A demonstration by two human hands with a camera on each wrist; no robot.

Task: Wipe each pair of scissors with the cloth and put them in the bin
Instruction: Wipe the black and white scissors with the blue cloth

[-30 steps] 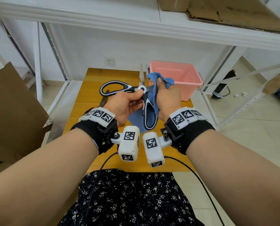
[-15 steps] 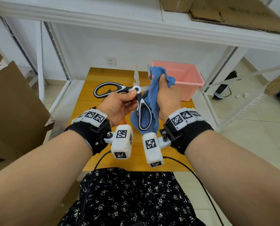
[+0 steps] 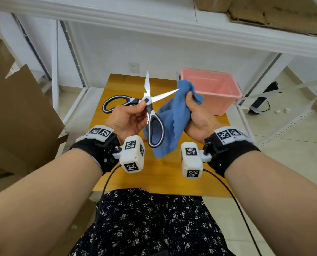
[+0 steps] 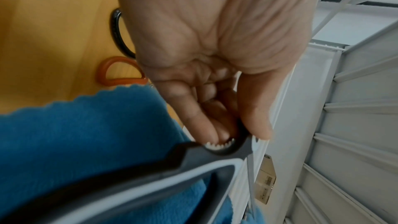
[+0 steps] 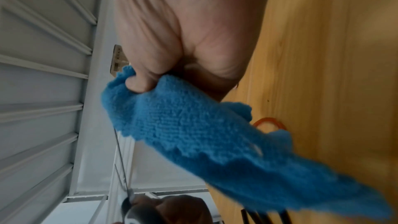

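Observation:
My left hand pinches black-and-white kitchen scissors at the pivot and holds them above the wooden table, blades spread wide. Thumb and fingers clamp the toothed grip by the pivot in the left wrist view. My right hand grips a blue cloth just right of the scissors; the cloth hangs down from the fist and stands clear of the blade tip. The pink bin stands at the table's back right, and looks empty from here.
An orange scissor handle and a black one lie on the table under my hands. A white shelf frame flanks the table, with a shelf overhead. Cardboard leans at the left. Tiled floor lies to the right.
The right hand has drawn the cloth off the blade and moved right, leaving both blades bare. The scissors have been raised a little in the left hand.

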